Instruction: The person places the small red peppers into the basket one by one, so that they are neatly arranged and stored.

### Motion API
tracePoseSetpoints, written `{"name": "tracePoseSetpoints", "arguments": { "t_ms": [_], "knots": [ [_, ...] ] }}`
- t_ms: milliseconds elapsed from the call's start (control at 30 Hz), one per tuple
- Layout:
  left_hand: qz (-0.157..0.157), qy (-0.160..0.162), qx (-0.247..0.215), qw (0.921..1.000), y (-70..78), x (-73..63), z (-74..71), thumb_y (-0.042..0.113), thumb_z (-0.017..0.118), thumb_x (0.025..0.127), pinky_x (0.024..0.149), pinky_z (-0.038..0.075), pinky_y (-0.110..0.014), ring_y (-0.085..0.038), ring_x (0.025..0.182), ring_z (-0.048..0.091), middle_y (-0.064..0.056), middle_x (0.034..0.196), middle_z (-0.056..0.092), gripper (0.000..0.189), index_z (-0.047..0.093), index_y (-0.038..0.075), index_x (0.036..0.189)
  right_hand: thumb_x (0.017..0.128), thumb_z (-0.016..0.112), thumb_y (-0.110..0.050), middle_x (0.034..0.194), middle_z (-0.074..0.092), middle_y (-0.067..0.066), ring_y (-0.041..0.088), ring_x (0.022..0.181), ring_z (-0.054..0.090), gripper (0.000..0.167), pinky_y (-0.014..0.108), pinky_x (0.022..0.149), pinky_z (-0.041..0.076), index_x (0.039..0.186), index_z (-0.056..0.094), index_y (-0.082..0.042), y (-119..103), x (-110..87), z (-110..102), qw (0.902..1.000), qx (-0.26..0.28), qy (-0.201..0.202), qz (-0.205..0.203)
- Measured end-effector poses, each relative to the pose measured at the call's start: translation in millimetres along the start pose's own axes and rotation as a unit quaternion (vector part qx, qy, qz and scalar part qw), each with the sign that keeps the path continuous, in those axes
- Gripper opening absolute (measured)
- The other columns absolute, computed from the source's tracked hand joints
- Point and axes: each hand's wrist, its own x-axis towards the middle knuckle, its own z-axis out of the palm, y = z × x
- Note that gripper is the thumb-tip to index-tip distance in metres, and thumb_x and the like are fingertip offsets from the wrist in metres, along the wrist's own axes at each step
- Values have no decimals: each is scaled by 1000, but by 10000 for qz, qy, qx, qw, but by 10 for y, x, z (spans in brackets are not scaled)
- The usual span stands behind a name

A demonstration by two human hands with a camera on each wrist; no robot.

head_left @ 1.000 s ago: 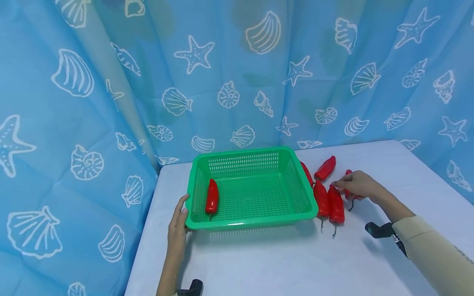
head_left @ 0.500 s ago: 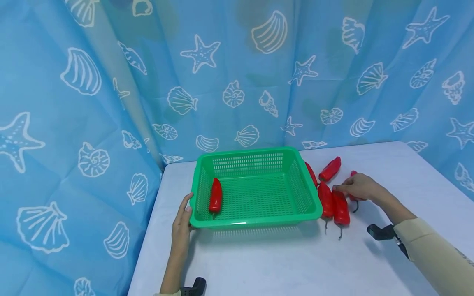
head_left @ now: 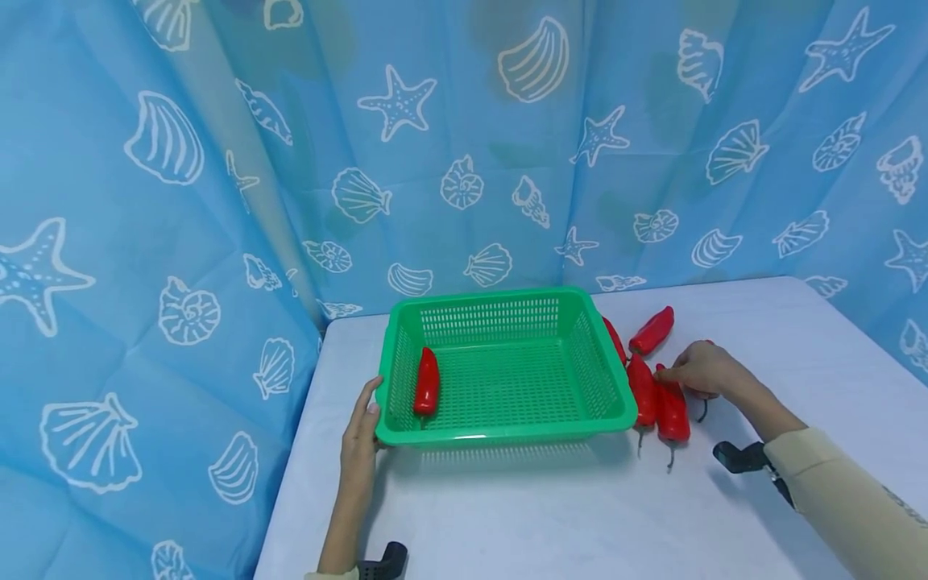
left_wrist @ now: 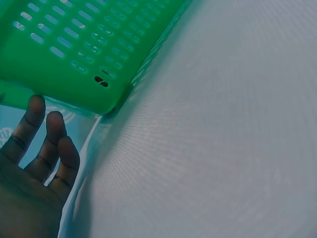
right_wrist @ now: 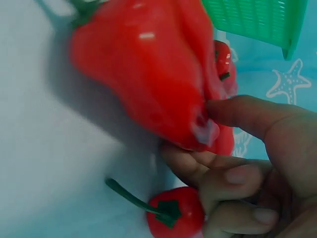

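My right hand point(head_left: 706, 369) pinches the narrow tip of a red pepper point(head_left: 673, 415) between thumb and index finger. In the right wrist view this red pepper point(right_wrist: 143, 64) fills the upper middle, its green stem pointing away from the hand. Another red pepper point(right_wrist: 176, 213) lies beneath the curled lower fingers, mostly covered in the head view. My left hand point(head_left: 358, 435) rests at the left rim of a green plastic basket point(head_left: 507, 435); the left wrist view shows three fairly straight fingers point(left_wrist: 54, 126) by the basket's edge. One red pepper point(head_left: 427, 383) lies inside at the left.
Beside the basket's right wall lie more red peppers: one touching the pinched one point(head_left: 641, 391), one farther back point(head_left: 652, 330), and one partly hidden by the rim point(head_left: 615, 338). A white cloth covers the table point(head_left: 507, 515). A blue shell-patterned curtain point(head_left: 449, 121) hangs behind and at left.
The head view has shifted slightly. My right thumb and finger have closed on the pepper's tip, which has swung a little left. The left hand stays at the basket rim.
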Motion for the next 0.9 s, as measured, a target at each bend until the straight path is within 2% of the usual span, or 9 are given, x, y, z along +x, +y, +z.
{"name": "tracePoseSetpoints", "arguments": {
  "t_ms": [300,467,733,900],
  "knots": [
    [35,-29,-14,10000,-6,2,-1,51,34,107,82,44,-36,-25,107,52,6,156,37,45,41,42,150,73,88,-33,88,59,14,26,76,57,67,30,64,54,114,58,11,63,14,28,9987,468,167,131],
    [8,-26,-14,10000,-1,-4,-4,50,34,107,81,44,-36,-24,106,51,6,156,36,44,41,43,150,73,87,-37,89,60,14,27,77,58,74,32,64,54,120,58,12,103,-10,9,9985,508,223,-30],
    [96,-3,34,9999,-27,12,-13,52,34,106,81,44,-37,-25,106,51,5,156,37,46,41,42,150,76,86,-36,111,57,28,37,92,58,82,39,70,57,129,51,17,72,-110,-105,9976,492,352,-348],
    [129,18,-22,9999,-57,18,-6,56,36,105,78,45,-36,-26,102,54,5,153,41,47,42,42,150,78,84,-37,115,55,31,39,95,56,82,40,71,57,130,49,17,74,-134,-157,9974,486,338,-411]
  ]
}}
